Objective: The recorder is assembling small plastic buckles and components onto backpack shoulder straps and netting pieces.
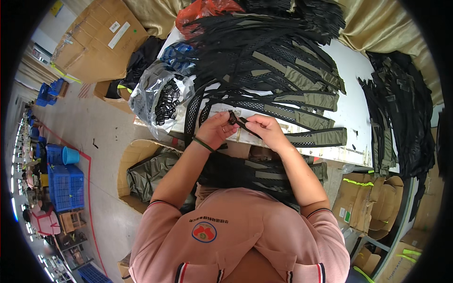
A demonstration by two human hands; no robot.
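Note:
Over the table's near edge, my left hand (pixel 216 130) pinches a small black plastic buckle (pixel 231 118) between thumb and fingers. Close beside it, my right hand (pixel 267 130) grips the end of a black webbing strap (pixel 245 125) that meets the buckle. Whether the strap passes through the buckle is too small to tell. Behind my hands lie many black mesh straps with olive-green fabric ends (pixel 325 100), fanned across the white table (pixel 351 70). A clear plastic bag (pixel 146 96) left of my hands holds several black buckles (pixel 167 106).
Blue plastic (pixel 179 56) and a red plastic bag (pixel 203 14) sit at the table's far left. More black straps (pixel 401 108) hang at the right. An open carton (pixel 134 188) stands below left, and cartons (pixel 358 200) stand lower right. Black straps (pixel 236 167) lie across my lap.

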